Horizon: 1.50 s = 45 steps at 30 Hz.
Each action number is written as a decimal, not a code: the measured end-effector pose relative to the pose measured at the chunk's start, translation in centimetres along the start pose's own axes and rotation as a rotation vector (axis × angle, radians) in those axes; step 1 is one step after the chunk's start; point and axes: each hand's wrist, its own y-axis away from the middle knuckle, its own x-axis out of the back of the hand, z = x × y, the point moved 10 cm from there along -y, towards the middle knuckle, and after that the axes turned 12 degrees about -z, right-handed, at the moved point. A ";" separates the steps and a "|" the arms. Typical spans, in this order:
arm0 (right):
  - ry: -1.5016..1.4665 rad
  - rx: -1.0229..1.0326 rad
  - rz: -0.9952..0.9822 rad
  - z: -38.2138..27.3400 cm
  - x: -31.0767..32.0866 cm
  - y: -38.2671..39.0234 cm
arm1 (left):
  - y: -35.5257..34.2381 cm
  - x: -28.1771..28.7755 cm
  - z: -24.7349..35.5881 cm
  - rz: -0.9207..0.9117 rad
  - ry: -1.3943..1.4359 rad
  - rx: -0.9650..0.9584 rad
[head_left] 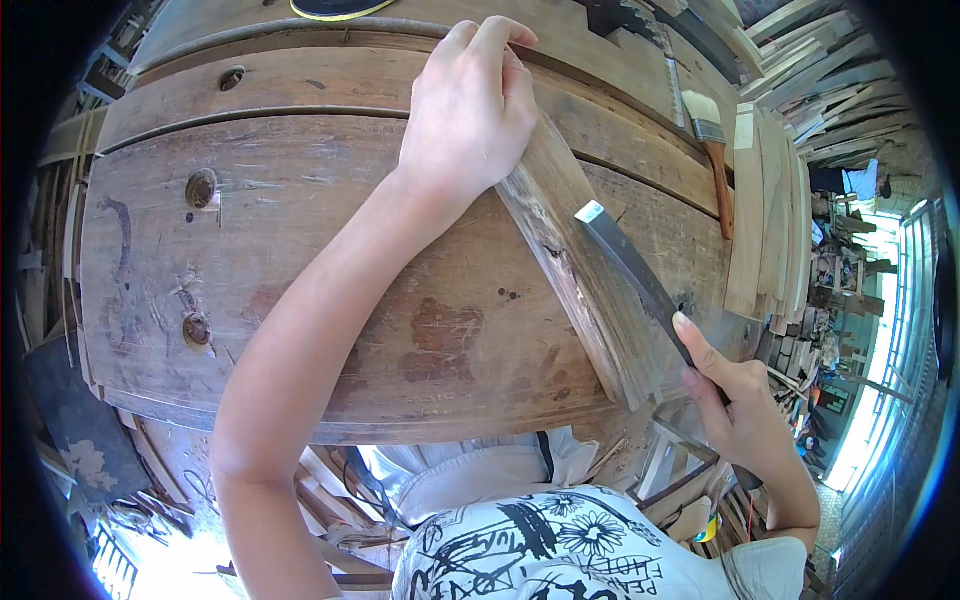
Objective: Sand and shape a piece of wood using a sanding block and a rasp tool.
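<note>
My left hand (468, 110) is closed over the upper end of a long weathered wooden board (565, 270), which lies diagonally on the worn bench top with a split along its near part. My right hand (725, 400) grips a long dark steel chisel (640, 275), its bright bevelled tip pointing up and left over the board's right side. Whether the tip touches the wood I cannot tell.
The bench (420, 340) has round holes at left. A paintbrush (720, 180) lies beside stacked pale planks (765, 210) on the right. Piles of timber (820, 80) stand at top right. A dark round object (340, 8) sits at the far edge.
</note>
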 end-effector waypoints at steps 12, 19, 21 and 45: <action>0.010 0.017 -0.009 -1.1 0.5 -2.5 | 0.1 0.0 -0.9 -0.049 0.063 0.072; -0.042 0.137 0.095 -2.3 1.7 -4.5 | 0.1 0.4 -1.8 -0.023 0.213 0.180; 0.020 0.151 0.087 -2.7 1.9 -5.5 | 0.0 0.2 -1.7 -0.025 0.235 0.171; -0.017 0.042 0.093 6.6 -5.2 8.6 | -0.7 0.3 -3.3 -0.056 0.170 0.166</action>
